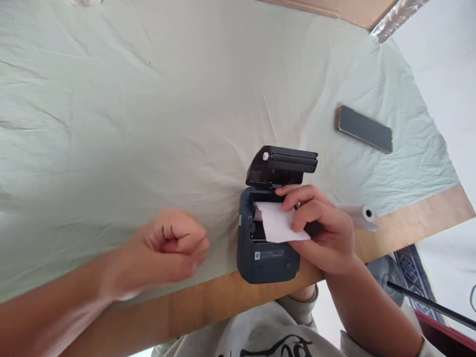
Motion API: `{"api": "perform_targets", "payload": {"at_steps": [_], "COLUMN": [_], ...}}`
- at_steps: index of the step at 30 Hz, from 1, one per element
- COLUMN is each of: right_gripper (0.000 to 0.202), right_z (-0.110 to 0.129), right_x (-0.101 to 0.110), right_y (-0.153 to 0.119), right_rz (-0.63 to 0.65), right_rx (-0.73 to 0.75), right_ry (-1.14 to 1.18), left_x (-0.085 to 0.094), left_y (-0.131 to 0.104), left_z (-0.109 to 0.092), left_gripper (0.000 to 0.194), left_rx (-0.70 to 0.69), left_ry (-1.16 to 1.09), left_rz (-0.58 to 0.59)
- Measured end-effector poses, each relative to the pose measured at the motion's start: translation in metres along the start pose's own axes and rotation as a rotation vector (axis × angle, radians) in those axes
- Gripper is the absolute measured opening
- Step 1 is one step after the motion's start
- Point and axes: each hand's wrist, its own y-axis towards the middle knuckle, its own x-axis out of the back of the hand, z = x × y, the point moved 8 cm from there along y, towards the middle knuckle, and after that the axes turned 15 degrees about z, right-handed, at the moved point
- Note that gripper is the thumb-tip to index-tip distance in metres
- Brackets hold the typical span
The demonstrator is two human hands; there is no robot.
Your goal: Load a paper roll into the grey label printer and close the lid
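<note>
A dark portable label printer (267, 270) stands at the table's front edge with its black lid (290, 161) tipped up. White paper (278, 223) with a torn, uneven edge lies over its inner compartment, and most of what is under the paper is hidden. My right hand (323, 228) is curled over the right side of the printer, fingers and thumb closed on the paper. To the left of the printer and apart from it, my left hand (174, 248) is held as a fist, slightly blurred, with nothing showing in it.
Right of the printer, partly behind my right hand, lies a white paper roll (359, 215) with a dark core. A phone-like dark slab (364, 129) rests farther back. A pale wrinkled cloth (148, 124) covers the table, whose wooden front edge (201, 300) shows. Cardboard (334, 9) lies at the back.
</note>
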Motion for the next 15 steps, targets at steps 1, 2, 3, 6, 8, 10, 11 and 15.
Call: {"api": "perform_targets", "payload": {"at_steps": [1, 2, 3, 6, 8, 10, 11, 15], "right_gripper": [0.015, 0.013, 0.011, 0.015, 0.015, 0.011, 0.013, 0.021], "right_z": [0.002, 0.003, 0.005, 0.007, 0.008, 0.01, 0.011, 0.014], "right_x": [-0.002, -0.005, -0.008, -0.017, -0.019, -0.017, -0.015, 0.0], "right_y": [-0.001, -0.002, -0.003, -0.006, -0.006, -0.005, -0.005, -0.006], "right_rz": [0.011, 0.02, 0.027, 0.066, 0.091, 0.109, 0.122, 0.034], "right_rx": [0.026, 0.051, 0.075, 0.123, 0.133, 0.136, 0.135, 0.131], "right_ry": [-0.006, -0.019, -0.037, -0.084, -0.096, -0.101, -0.099, -0.097], "left_x": [-0.008, -0.012, -0.014, -0.029, -0.038, -0.045, -0.048, -0.048], "left_y": [0.001, 0.0, -0.002, -0.007, -0.008, -0.006, -0.005, -0.001], "left_z": [-0.008, -0.017, -0.027, -0.045, -0.044, -0.04, -0.039, -0.043], "left_gripper": [0.032, 0.019, 0.017, 0.042, 0.051, 0.064, 0.068, 0.062], "left_rx": [-0.027, -0.07, -0.122, -0.18, -0.135, -0.116, -0.128, -0.198], "left_ry": [-0.028, -0.052, 0.01, 0.375, 0.565, 0.644, 0.649, 0.623], "left_rz": [0.02, -0.012, -0.065, -0.139, -0.138, -0.1, -0.08, -0.084]}}
